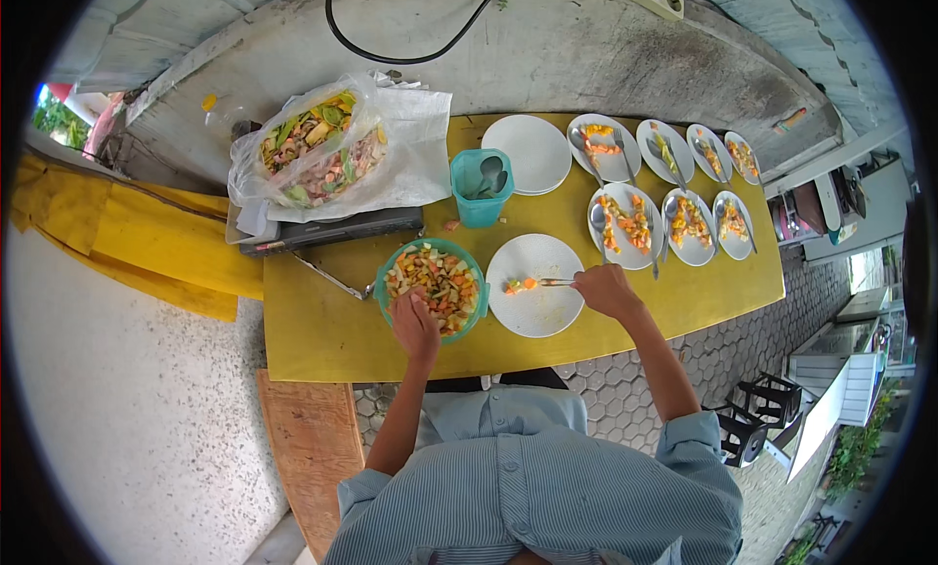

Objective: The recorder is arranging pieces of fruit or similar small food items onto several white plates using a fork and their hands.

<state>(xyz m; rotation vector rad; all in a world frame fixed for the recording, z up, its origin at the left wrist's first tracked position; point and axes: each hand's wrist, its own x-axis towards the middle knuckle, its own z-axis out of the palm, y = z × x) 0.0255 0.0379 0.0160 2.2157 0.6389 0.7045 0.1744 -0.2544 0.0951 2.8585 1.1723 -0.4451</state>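
Observation:
My left hand (418, 319) reaches over the near left rim of a green plastic bowl (382, 273). Its fingertips rest on the diced orange, yellow and whitish food (440, 279) inside; whether they pinch any pieces is hidden. To the right lies a white textured plate (535, 320). My right hand (608, 290) grips a metal fork (555, 281), its tines pointing left over the plate's middle. A short row of diced pieces (520, 285) lies on that plate, just left of the fork, with small crumbs around it.
Several white plates (621, 256) of arranged diced food and cutlery fill the right of the yellow table (330, 345). Behind stand a teal cutlery container (476, 206) and stacked plates (526, 155). A plastic bag of food scraps (322, 147) sits at back left, near a concrete wall (440, 89).

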